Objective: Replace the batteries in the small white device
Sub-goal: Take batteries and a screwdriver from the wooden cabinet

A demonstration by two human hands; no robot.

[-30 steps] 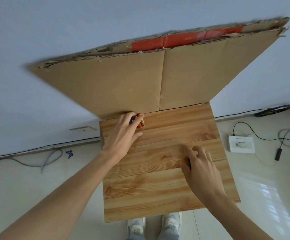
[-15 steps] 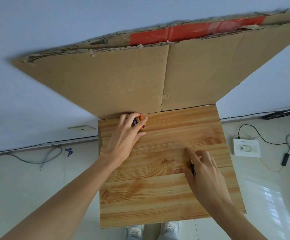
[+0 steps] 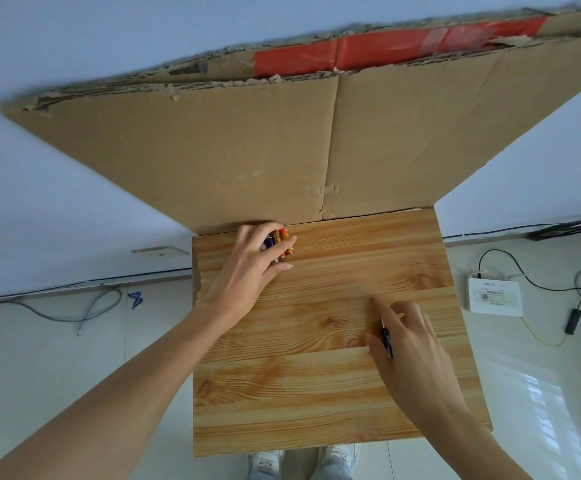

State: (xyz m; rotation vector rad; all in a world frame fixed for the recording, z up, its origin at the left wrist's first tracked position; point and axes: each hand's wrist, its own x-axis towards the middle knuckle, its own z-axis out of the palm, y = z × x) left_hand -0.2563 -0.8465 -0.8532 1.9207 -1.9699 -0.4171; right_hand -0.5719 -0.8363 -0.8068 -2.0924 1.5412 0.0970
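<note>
A head-worn camera looks down on a small wooden worktop with a pine-grain surface, standing on a pale glossy floor. A large flattened cardboard sheet with torn top edges and a strip of red tape rises from the worktop's far edge against a light wall. The person's left hand reaches to the far left corner of the worktop, its fingers curled around a small cluster of batteries in orange and purple wrappers, which lie just beside the cardboard's base. The right hand rests near the right edge, about midway along it, palm down and fingers bent over a small dark object that shows only as a thin sliver between thumb and fingers; what it is cannot be told, and no white device is plainly visible on the worktop. On the floor to the right lies a flat white box with a label and thin black cables attached. Grey cables trail along the floor on the left. The toes of two pale shoes show below the near edge.
</note>
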